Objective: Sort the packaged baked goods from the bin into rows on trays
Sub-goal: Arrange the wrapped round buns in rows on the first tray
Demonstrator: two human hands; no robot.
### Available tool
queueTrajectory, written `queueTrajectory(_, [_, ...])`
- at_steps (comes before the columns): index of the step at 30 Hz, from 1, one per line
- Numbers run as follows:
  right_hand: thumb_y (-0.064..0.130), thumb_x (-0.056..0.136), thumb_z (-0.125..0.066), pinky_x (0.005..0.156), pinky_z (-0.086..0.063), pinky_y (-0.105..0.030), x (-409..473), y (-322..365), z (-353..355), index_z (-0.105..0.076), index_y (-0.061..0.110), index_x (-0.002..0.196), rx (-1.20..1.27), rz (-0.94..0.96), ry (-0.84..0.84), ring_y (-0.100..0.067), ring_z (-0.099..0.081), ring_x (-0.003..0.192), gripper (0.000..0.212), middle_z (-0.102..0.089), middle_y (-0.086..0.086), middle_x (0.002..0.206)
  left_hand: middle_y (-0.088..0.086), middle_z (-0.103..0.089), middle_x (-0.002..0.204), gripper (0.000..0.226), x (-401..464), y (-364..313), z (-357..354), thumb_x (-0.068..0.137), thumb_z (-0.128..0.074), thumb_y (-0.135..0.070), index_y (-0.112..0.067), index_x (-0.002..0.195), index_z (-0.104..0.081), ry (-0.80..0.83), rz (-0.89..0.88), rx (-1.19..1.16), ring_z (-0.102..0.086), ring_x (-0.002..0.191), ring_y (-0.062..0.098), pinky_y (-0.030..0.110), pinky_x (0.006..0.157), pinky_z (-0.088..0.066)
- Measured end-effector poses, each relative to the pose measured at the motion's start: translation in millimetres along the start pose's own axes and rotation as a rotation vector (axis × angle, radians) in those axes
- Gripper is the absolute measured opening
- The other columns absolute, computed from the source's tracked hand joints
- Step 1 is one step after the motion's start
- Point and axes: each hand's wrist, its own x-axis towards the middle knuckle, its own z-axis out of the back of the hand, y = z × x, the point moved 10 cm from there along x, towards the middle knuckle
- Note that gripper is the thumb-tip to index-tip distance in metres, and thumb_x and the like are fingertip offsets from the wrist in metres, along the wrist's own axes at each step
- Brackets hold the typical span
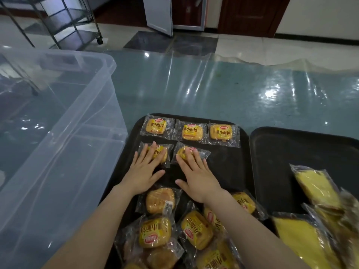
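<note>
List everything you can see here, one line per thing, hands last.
Storage bin: one, clear plastic, left on the table.
Left tray: one, black, centre.
Right tray: one, black, right.
Far row of buns: three, yellow in clear wrappers, left tray's far edge.
Second row of buns: two, yellow, under the hands.
Loose buns: a pile, count unclear, left tray's near end.
Flat yellow cakes: several, right tray.
Table cover: one, clear plastic over green.
Metal cart: one, far left.
Left hand: flat on a bun.
Right hand: flat on a bun.
</note>
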Motion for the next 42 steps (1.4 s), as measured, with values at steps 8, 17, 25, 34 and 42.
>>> queueTrajectory(8, [0.051, 0.097, -0.037, 0.114, 0.013, -0.043, 4.0, 0.8, -1.3, 0.007, 0.032, 0.152, -0.06, 0.044, 0.013, -0.024, 0.036, 0.138, 0.072, 0.032, 0.0, 0.154, -0.004, 0.024, 0.155, 0.067, -16.4, -10.1, 26.2, 0.085, -0.009, -0.066, -0.044, 0.145, 0.011, -0.174, 0.074, 0.023, 0.025, 0.14, 0.014, 0.036, 0.113, 0.004])
queueTrajectory(17, [0.051, 0.097, -0.039, 0.113, 0.014, -0.043, 21.9, 2.0, 2.4, 0.005, 0.033, 0.152, -0.012, 0.059, -0.014, -0.022, 0.034, 0.139, 0.073, 0.029, 0.002, 0.155, 0.001, 0.023, 0.155, 0.079, -17.8, -22.7, 4.5, 0.076, 0.001, -0.074, -0.038, 0.144, 0.02, -0.054, 0.196, 0.026, 0.024, 0.141, 0.022, 0.039, 0.112, 0.0])
queueTrajectory(25, [0.046, 0.097, -0.043, 0.111, 0.016, -0.045, 15.7, 2.9, 7.9, -0.009, 0.036, 0.152, 0.077, 0.049, -0.031, -0.019, 0.033, 0.139, 0.065, 0.022, 0.008, 0.157, 0.0, 0.037, 0.149, 0.077, 5.6, -5.3, 8.1, 0.082, -0.013, -0.071, -0.042, 0.141, 0.026, 0.012, 0.167, -0.028, 0.034, 0.136, 0.021, 0.043, 0.111, 0.005])
queueTrajectory(34, [0.038, 0.093, -0.056, 0.117, -0.016, -0.043, -23.8, 14.4, 24.9, -0.046, 0.027, 0.14, 0.246, -0.075, -0.182, -0.023, -0.017, 0.143, 0.049, -0.031, 0.006, 0.152, -0.016, 0.011, 0.154, 0.068, -66.5, -3.7, 17.4, 0.093, -0.039, -0.048, -0.04, 0.147, 0.001, -0.086, 0.206, -0.273, 0.014, 0.139, 0.002, 0.039, 0.114, -0.011])
queueTrajectory(42, [0.028, 0.078, -0.074, 0.086, -0.046, -0.031, -45.4, 47.3, 9.5, -0.05, 0.034, 0.108, 0.315, -0.166, -0.16, -0.016, -0.049, 0.109, 0.039, -0.05, 0.011, 0.11, -0.013, -0.005, 0.157, 0.076, -139.3, -8.2, 1.4, 0.091, -0.053, -0.042, -0.04, 0.148, -0.002, 0.004, 0.337, -0.484, -0.017, 0.141, 0.007, 0.036, 0.11, -0.029])
